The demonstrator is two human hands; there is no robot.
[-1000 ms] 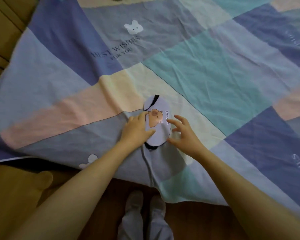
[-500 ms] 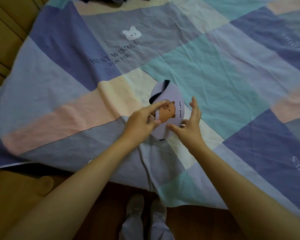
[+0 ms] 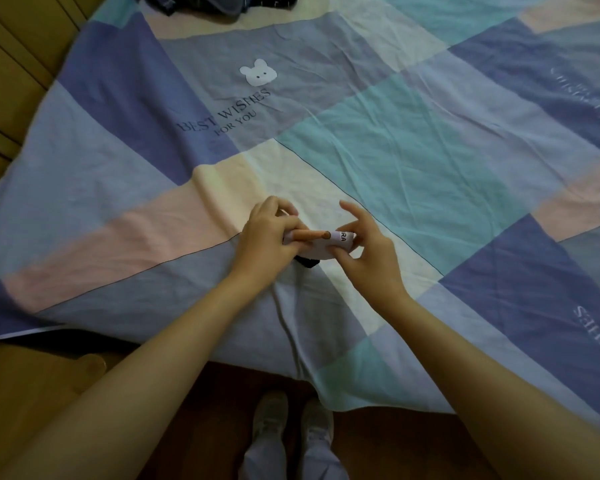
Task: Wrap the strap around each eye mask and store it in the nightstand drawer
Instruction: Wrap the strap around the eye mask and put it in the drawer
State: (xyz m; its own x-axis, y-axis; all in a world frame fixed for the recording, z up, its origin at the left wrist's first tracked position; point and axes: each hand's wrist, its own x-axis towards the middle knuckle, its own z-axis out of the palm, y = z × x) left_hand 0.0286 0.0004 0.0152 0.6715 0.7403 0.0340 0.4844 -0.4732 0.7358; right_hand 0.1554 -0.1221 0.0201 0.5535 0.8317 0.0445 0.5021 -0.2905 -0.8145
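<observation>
Head view looks down over the patchwork bedsheet (image 3: 413, 161), pastel blocks with a white bear print and "BEST WISHES FOR YOU" lettering, spread right to the bed's near edge. Something dark sits at the far top edge (image 3: 215, 3); too little shows to say what. Down at the bottom, the person's feet on the wooden floor (image 3: 187, 393).

And here's the change: a second ago the eye mask (image 3: 323, 247) lay flat on the sheet under both palms, half a second ago it was coming up off the fabric, and now it's folded over on itself, held between the two hands just above the sheet! The left hand (image 3: 269, 242) grips the folded bundle, fingers curled over its near end. The right hand (image 3: 364, 251) pinches the other end with thumb and a fingertip, remaining fingers fanned up and loose. A bit of black strap (image 3: 307, 263) pokes out underneath, not wound yet.

So the fold looks done; wrapping the strap round the bundle seems the step in hand. No nightstand drawer in view.
</observation>
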